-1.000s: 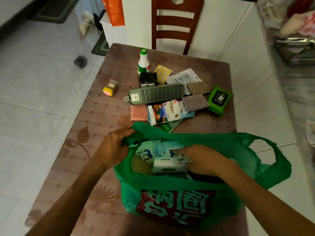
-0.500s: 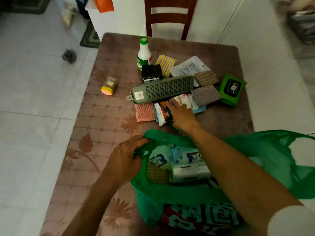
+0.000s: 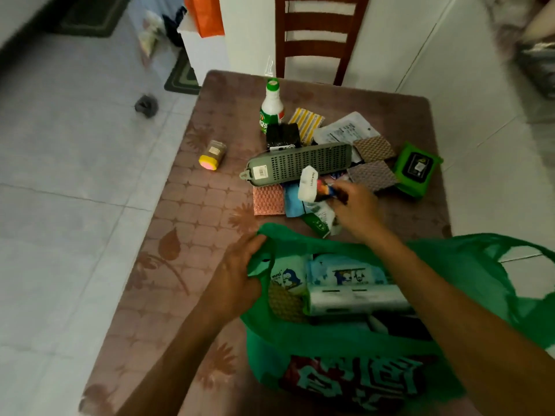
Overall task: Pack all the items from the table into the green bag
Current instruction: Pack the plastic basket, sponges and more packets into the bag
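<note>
Nearest the wearer, the green bag (image 3: 339, 349) stands open at the table's (image 3: 186, 223) near edge, with tissue packs (image 3: 345, 280) visible inside. The left hand (image 3: 237, 277) reaches in from the lower left, forearm angled upward, its fingers curled shut over the bag's left rim. The right hand (image 3: 357, 208) extends across the bag's mouth, forearm running from the lower right, fingers pinched on a small packet (image 3: 315, 186) raised just above the pile. Beyond lie a grey perforated case (image 3: 297, 163), a pink cloth (image 3: 268, 201), brown woven pads (image 3: 374, 150), a green wipes pack (image 3: 417, 168) and a small jar (image 3: 213, 154) set apart at left. Farthest, an upright bottle (image 3: 271, 108) stands before a wooden chair (image 3: 318, 34).
</note>
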